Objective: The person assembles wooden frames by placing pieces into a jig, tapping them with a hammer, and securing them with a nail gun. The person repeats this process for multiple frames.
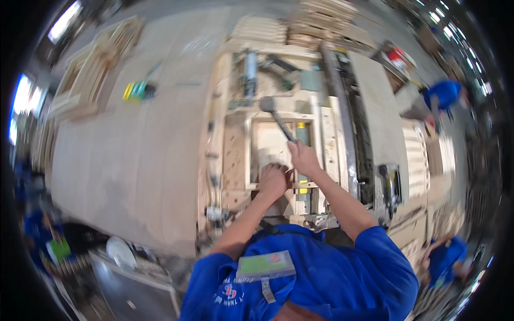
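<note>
- Gripping a grey-headed mallet [281, 124] near its handle's end in the closed right hand [304, 159], probably for leverage, with its head beyond the far rail of the rectangular wooden frame [248, 150].
- Holding the left hand [273, 179] low at the frame's near rail, with fingers curled down, perhaps to steady it.
- Placed beyond the frame, probably for clamping: a blue-grey cylinder [250, 72].
- Hidden under the left hand: part of the near rail; cannot tell whether pinched or merely touched.
- Blurred: the mallet's striking face.
</note>
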`<state>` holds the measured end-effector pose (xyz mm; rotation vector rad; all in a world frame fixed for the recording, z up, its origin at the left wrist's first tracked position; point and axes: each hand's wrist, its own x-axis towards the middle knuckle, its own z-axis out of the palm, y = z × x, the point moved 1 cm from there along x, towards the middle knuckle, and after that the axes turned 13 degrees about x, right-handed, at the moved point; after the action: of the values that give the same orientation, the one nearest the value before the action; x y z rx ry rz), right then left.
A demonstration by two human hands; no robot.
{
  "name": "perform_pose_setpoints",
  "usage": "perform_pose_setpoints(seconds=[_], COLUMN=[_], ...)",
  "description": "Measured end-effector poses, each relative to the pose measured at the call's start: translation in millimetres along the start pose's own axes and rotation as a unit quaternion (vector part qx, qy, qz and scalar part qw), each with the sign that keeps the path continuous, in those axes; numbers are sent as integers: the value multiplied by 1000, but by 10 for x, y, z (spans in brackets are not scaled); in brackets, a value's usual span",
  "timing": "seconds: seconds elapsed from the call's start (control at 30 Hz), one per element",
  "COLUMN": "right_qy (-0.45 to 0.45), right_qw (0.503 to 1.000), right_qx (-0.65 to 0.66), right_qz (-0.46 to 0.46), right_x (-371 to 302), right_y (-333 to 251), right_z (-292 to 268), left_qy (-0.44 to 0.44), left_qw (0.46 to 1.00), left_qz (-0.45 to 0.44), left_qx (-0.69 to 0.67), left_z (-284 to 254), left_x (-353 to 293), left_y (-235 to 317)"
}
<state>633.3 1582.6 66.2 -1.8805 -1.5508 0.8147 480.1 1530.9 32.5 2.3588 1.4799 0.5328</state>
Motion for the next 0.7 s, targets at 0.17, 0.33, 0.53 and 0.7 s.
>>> perform_pose_setpoints(seconds=[0.17, 0.33, 0.53, 0.7], right_qy=[51, 249, 262, 215], right_qw=[992, 967, 949, 948], right_qx=[103, 5, -108, -221], right_qz=[-45, -58, 140, 83], right_x=[-296, -485, -475, -497], right_y=[-652, -81, 757, 702], right_z=[-504, -961, -1196, -1153], left_qy=[-54, -66, -104, -113], left_qw=[997, 989, 982, 977], left_qz=[-15, 129, 150, 178], left_qx=[45, 5, -44, -15], left_z=[-11, 157, 120, 99], left_x=[122, 185, 146, 162], left_y=[-109, 126, 507, 463])
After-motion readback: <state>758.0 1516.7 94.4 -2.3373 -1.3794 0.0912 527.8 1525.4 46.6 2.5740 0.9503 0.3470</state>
